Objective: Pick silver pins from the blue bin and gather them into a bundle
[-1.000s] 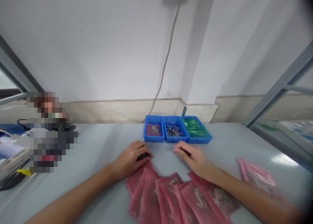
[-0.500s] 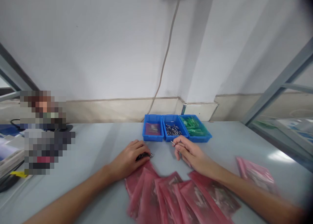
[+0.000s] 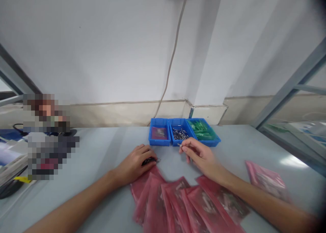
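The left grip is curled, palm down on the desk, closed on a bundle of dark pins whose tips poke out to the right. The right grip pinches one small pin between thumb and forefinger, just at the near edge of the middle blue tray. Both forearms angle inward over pink bags.

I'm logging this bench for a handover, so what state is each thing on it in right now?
left hand: resting on the table, closed on small dark metal parts
right hand: pinching a small metal pin by the middle bin
left blue bin: holds a pink bag
middle blue bin: holds loose metal pins
right blue bin: full of green pieces
pink bags: fanned out flat, overlapping
lone pink bag: flat, apart at right
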A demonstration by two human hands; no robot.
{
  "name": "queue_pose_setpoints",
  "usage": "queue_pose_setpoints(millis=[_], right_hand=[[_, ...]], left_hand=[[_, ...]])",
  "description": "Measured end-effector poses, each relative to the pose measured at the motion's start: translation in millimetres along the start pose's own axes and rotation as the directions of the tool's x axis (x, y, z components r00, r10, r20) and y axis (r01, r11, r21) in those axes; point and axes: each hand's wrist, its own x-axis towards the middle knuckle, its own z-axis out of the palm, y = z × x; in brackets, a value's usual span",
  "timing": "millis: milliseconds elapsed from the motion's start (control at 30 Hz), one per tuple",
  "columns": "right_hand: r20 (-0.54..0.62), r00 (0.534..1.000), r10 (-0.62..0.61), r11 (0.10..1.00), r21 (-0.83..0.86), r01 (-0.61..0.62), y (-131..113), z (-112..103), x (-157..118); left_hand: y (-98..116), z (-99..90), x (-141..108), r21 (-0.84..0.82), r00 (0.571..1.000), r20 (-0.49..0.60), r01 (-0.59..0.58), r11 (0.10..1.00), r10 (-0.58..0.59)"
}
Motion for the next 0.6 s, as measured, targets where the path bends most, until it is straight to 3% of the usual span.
queue_pose_setpoints(millis=[167, 333, 467, 600], right_hand=[[-0.024, 0.976, -0.219, 0.917, -0.348, 0.197, -6.5, -2.9, -3.5], [0.005, 0.938, -0.346, 0.840, -0.445, 0.312, -4.4, -5.8, -4.4], [-0.042, 0.967, -0.250, 0.912, -0.345, 0.221, -5.5, -3.5, -2.0], [-0.001, 0.997, 0.078, 0.995, 0.063, -0.078, -6.8, 0.7, 0.2]], left_hand=[[0.9, 0.6, -0.4, -0.010, 1.000, -0.006, -0.006, 1.000, 0.006], [0.9, 0.0, -0.5, -0.001, 1.000, -0.006, 0.009, 1.000, -0.009], [0.8, -0.3, -0.5, -0.007, 1.000, 0.000, 0.008, 1.000, -0.008], [0.3, 0.4, -0.3, -0.007, 1.000, 0.000, 0.016, 1.000, -0.016]])
